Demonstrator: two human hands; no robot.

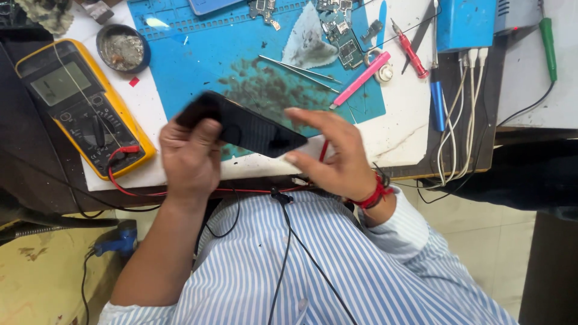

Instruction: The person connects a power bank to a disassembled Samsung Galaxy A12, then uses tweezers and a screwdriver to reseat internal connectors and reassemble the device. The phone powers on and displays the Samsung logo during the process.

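Head view: left hand [189, 157] grips the black phone [244, 127] above the blue mat [198, 54]; right hand [337, 157] steadies its end, fingers spread. Phone appears closed; circuit boards [340, 36] lie on the mat.

middle of the blue mat [198, 78] lies open; tweezers [299, 71], pink tool [360, 80] and circuit board [342, 37] crowd upper centre, yellow multimeter [81, 105] blocks the left.

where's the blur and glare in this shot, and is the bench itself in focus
Head view: the left hand and the near end of the black phone are smeared by motion; the right hand is slightly soft. The blue mat and yellow multimeter look sharp. Lighting is even, with mild glare on the mat's top left.
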